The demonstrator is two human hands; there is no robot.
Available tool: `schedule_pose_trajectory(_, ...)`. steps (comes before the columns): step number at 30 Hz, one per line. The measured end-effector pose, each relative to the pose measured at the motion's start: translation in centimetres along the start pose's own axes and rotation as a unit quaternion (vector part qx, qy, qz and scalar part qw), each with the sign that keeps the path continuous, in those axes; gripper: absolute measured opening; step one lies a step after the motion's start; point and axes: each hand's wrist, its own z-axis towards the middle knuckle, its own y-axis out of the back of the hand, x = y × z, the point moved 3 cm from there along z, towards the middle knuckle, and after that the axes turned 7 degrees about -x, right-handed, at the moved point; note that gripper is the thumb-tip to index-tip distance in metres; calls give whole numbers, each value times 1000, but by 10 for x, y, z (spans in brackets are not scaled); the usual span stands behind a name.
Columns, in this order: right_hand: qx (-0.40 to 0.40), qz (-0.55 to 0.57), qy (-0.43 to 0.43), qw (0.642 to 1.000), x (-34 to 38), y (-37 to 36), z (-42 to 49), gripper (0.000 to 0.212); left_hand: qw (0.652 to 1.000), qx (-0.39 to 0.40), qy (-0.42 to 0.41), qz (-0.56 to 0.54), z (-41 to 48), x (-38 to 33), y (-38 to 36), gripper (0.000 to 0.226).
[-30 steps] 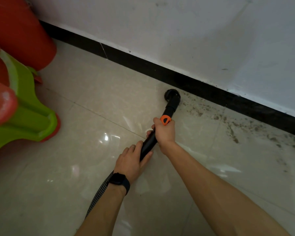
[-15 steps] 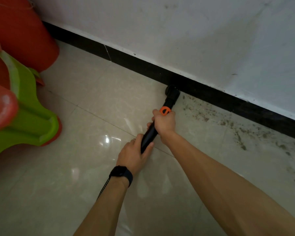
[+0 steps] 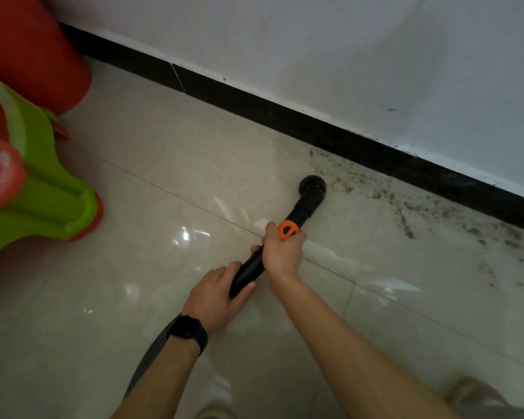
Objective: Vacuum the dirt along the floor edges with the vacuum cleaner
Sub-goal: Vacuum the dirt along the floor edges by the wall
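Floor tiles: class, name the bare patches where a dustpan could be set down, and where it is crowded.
Bare tile: between the green stool and the vacuum nozzle, up to the black skirting. Crowded: dirt right of the nozzle along the skirting, and around the red bucket.

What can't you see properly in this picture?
Head view:
- Hose: disappears behind the left forearm; the vacuum's body is out of frame.
- Nozzle: its mouth faces the floor, so it is hidden.
- Dirt: the trail is cut off by the right edge.
- Green plastic item: cut off by the left edge.
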Motion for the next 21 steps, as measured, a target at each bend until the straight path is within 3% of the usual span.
schedule_pose_trajectory(8,2,68,-11,998,-19,34,-6,23,996,11,-59,61,-14,-15,-6,62)
schedule_pose_trajectory(21,59,69,-7,996,15,26,31,25,997,7,0,71,15,-36,-14,58)
